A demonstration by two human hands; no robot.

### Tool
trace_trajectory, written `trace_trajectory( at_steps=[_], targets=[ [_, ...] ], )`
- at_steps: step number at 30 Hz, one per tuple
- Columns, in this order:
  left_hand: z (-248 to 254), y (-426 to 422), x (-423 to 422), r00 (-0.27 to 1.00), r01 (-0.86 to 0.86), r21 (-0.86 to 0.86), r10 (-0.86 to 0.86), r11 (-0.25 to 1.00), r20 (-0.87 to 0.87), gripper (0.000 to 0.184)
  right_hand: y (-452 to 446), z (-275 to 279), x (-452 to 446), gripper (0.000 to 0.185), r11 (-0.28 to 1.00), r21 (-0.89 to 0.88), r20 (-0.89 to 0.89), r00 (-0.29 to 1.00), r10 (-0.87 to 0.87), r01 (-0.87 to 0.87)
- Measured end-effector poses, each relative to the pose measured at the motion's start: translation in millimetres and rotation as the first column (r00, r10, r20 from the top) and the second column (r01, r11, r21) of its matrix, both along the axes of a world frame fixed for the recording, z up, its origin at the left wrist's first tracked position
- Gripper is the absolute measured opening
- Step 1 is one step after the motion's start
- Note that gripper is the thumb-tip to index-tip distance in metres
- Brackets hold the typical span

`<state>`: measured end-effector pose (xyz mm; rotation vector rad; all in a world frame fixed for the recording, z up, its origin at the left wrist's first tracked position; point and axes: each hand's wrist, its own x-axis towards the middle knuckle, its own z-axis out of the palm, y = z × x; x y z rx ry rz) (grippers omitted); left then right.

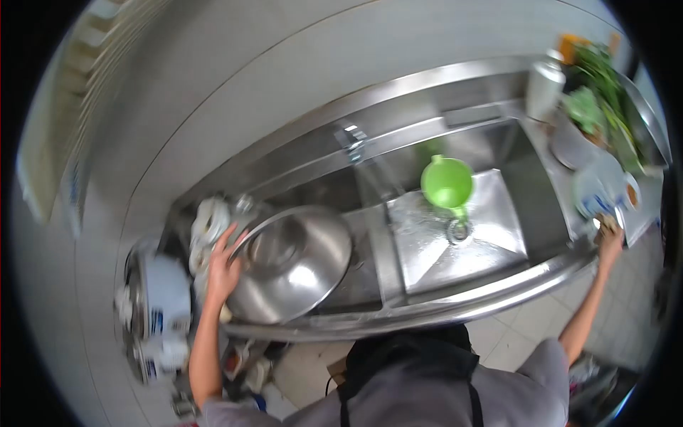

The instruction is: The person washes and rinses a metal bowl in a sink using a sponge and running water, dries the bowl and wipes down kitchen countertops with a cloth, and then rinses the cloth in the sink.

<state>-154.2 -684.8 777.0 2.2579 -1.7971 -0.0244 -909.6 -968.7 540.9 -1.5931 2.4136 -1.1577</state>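
Note:
My left hand [225,269] grips the left rim of a wide stainless steel basin [313,285], its fingers spread along the edge. The basin sits over the left sink bowl, shows its inside and has nothing in it. At the far right, my right hand [609,237] has its fingers closed beside a white plastic bag with blue print [597,191] at the counter's edge. What those fingers hold is too small and blurred to make out. A green plastic scoop [447,182] lies in the right sink bowl [491,220], near the drain.
The faucet [352,142] stands at the back, and water runs into the right sink bowl. A white bottle [546,85], green vegetables [603,92] and a metal tray [646,121] crowd the right counter. Rice-cooker-like appliances [162,295] stand at the left.

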Motion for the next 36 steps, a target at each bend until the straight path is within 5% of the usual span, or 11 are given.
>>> trace_trajectory(
  at_steps=[1, 3, 9, 15, 19, 20, 21, 25, 29, 32, 36],
  targets=[
    [2, 4, -4, 0.988, -0.098, 0.022, 0.100, 0.995, -0.116, 0.052, -9, -26, -27, 0.031, 0.973, -0.149, -0.180, 0.972, 0.150, -0.178],
    [-15, 15, 8, 0.936, -0.207, -0.087, 0.172, 0.974, -0.306, 0.040, 24, 53, 71, 0.033, 0.932, 0.061, 0.505, 0.816, 0.281, -0.358],
    [-41, 27, 9, 0.774, -0.439, -0.283, 0.200, 0.853, -0.601, 0.037, 73, 153, 328, 0.031, 0.463, -0.231, 0.821, 0.084, 0.565, -0.856],
    [-23, 33, -31, 0.837, -0.385, -0.410, 0.126, 0.827, -0.533, 0.038, 147, 165, 558, 0.036, -0.183, -0.525, 0.512, -0.480, 0.712, -0.831],
    [-2, 55, -49, 0.859, -0.331, -0.484, 0.047, 0.810, -0.510, 0.035, 204, 146, 660, 0.052, -0.340, -0.102, -0.408, -0.273, 0.872, -0.935],
    [6, 61, -57, 0.865, -0.321, -0.492, 0.039, 0.809, -0.501, 0.035, 196, 142, 679, 0.051, -0.472, 0.090, -0.258, -0.479, 0.839, -0.877],
    [14, 68, -65, 0.870, -0.314, -0.497, 0.035, 0.809, -0.492, 0.034, 180, 103, 706, 0.047, -0.656, -0.268, 0.227, -0.708, 0.669, -0.705],
    [16, 92, -62, 0.932, -0.179, -0.570, -0.047, 0.802, -0.358, 0.034, 181, 259, 676, 0.042, -0.543, 0.519, 0.101, -0.583, 0.806, -0.660],
    [13, 82, -63, 0.931, -0.238, -0.561, 0.021, 0.793, -0.366, 0.034, 200, 163, 663, 0.041, -0.303, -0.222, 0.159, -0.341, 0.926, -0.927],
    [-6, 81, -63, 0.840, -0.396, -0.562, 0.039, 0.726, -0.541, 0.033, 184, 189, 654, 0.040, -0.312, 0.203, 0.264, -0.255, 0.930, -0.928],
    [-21, 87, -63, 0.799, -0.464, -0.591, 0.025, 0.660, -0.600, 0.033, 123, 74, 663, 0.046, -0.131, -0.225, -0.395, -0.033, 0.918, -0.966]
  ],
)
